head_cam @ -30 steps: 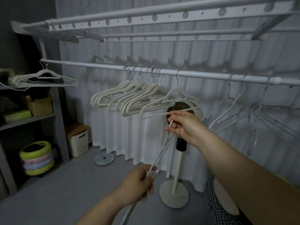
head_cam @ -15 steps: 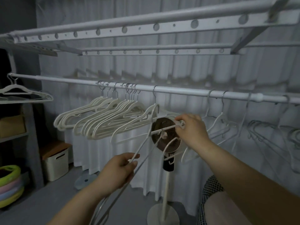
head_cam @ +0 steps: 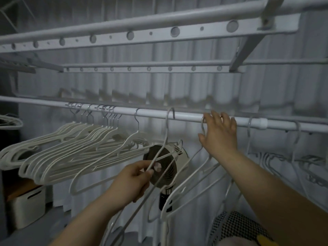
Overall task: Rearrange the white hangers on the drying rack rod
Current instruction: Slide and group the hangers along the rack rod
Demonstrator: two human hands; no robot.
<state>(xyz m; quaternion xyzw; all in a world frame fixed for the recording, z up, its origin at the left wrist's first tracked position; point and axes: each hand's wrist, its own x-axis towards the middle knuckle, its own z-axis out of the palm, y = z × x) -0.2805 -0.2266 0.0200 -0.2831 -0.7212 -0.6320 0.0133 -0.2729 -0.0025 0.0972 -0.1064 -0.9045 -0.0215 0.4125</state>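
Observation:
A white rod [head_cam: 152,113] runs across the drying rack. Several white hangers [head_cam: 71,150] hang bunched on its left part, and one [head_cam: 136,135] hangs alone just right of them. My left hand [head_cam: 134,180] grips the lower arm of a thin white hanger [head_cam: 165,139] whose hook sits over the rod near the middle. My right hand [head_cam: 220,132] is raised to the rod with its fingers straight against it. The hook of another white hanger [head_cam: 191,178] lies between its thumb and forefinger.
A standing fan [head_cam: 179,153] is behind the hangers at centre. More thin hangers [head_cam: 276,162] hang on the right. The upper rack bars [head_cam: 174,31] are overhead. A storage box [head_cam: 26,205] stands low left. Checked fabric [head_cam: 236,226] is at bottom right.
My right hand has risen from the hanger bar by the fan up to the rod. My left hand has lifted its hanger higher. The view has moved closer and rightward.

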